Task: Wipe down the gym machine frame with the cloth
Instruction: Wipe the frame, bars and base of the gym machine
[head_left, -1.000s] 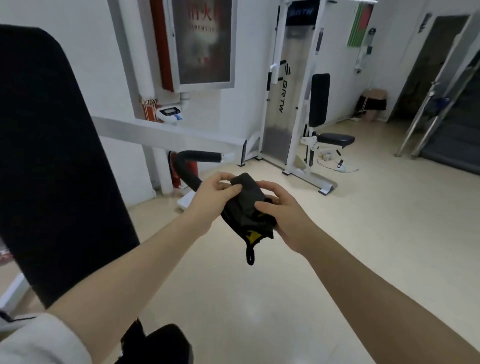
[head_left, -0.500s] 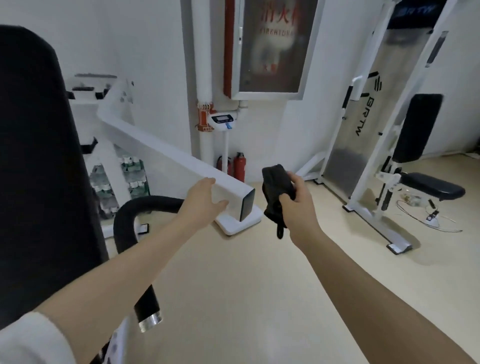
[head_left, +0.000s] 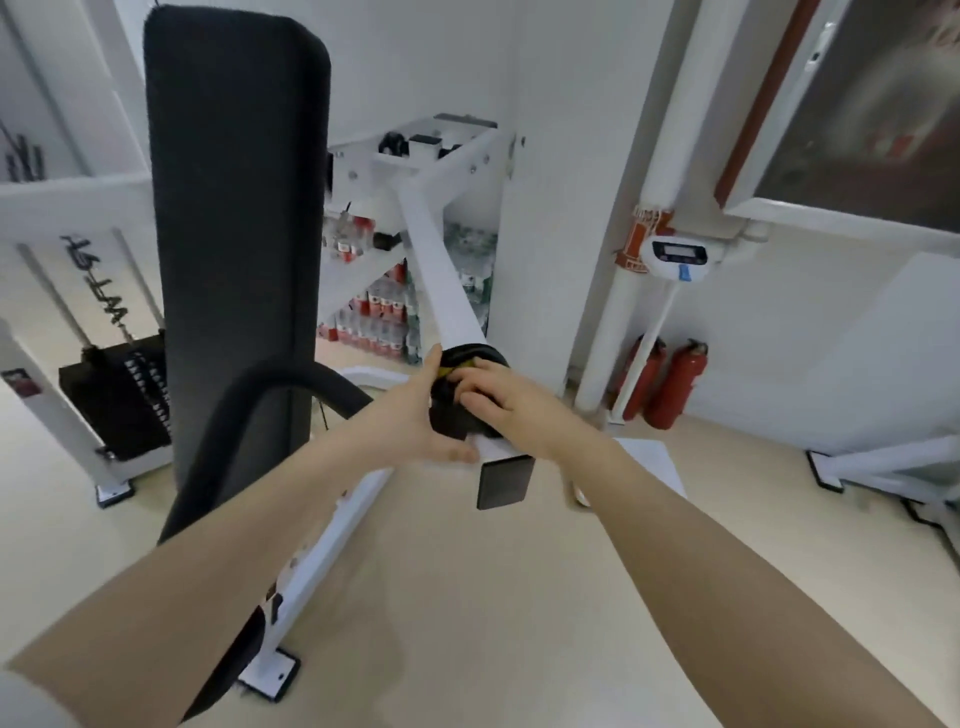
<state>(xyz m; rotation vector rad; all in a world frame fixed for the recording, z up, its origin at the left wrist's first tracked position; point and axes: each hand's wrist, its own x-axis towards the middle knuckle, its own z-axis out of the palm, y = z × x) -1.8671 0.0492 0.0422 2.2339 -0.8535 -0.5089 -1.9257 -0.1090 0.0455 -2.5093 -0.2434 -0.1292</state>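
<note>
At the near end of the white frame beam (head_left: 441, 270), just above its black end cap (head_left: 504, 480), I have the dark cloth (head_left: 457, 410) wrapped over the tube; my right hand (head_left: 511, 402) lies on top with fingers curled down, pressing the cloth onto the beam; my left hand (head_left: 415, 415) sits against the beam's left side, fingers fairly straight and close together, touching the cloth edge, thumb hidden so I can't tell if it grips.

Progress, my read: wipe is only starting; cloth covers a short stretch by the cap; the long run of beam sloping up and away to the bolted joint looks untouched, as does the lower frame rail (head_left: 322, 551) down to its foot; can't tell dirt from glare on the white paint.

Surface: smooth painted square tube, should let the cloth slide easily.

Room: tall black back pad (head_left: 234, 234) at left; weight stack (head_left: 124, 395) beyond; stacked bottles (head_left: 379, 312) behind the beam; two red fire extinguishers (head_left: 670, 384) by the wall pipe; beige floor (head_left: 493, 597).
</note>
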